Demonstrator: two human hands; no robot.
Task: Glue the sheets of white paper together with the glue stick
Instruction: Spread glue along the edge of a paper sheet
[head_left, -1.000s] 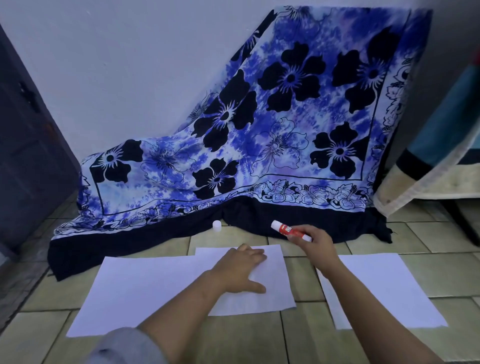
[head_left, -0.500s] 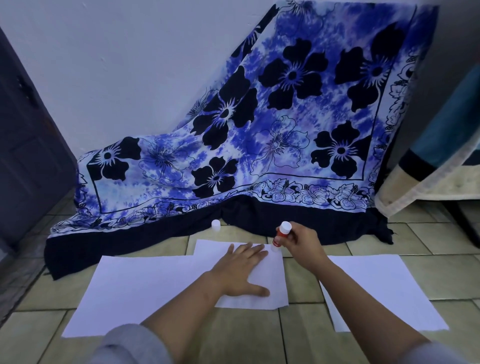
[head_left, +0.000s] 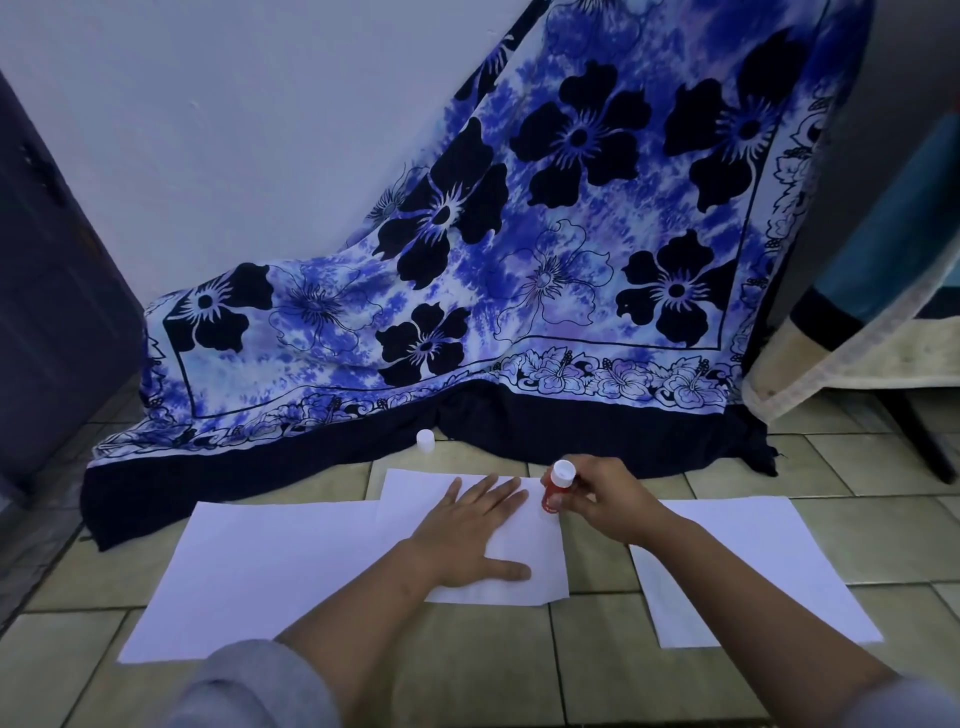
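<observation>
Three white paper sheets lie on the tiled floor. The middle sheet (head_left: 535, 564) overlaps the right edge of a larger left sheet (head_left: 270, 566); a third sheet (head_left: 748, 561) lies apart to the right. My left hand (head_left: 470, 538) presses flat on the middle sheet, fingers spread. My right hand (head_left: 608, 501) grips a red glue stick (head_left: 557, 486) upright, its lower end on the middle sheet's far right corner. The stick's white cap (head_left: 425, 440) stands on the floor behind the sheets.
A blue flowered cloth (head_left: 519, 291) drapes from the wall down onto the floor just behind the papers. A dark door (head_left: 47, 291) stands at the left. Bedding over a frame (head_left: 857, 332) hangs at the right.
My right hand turned the glue stick from lying sideways in the air to upright and brought it down onto the middle sheet's corner. My left hand stayed on the sheet.
</observation>
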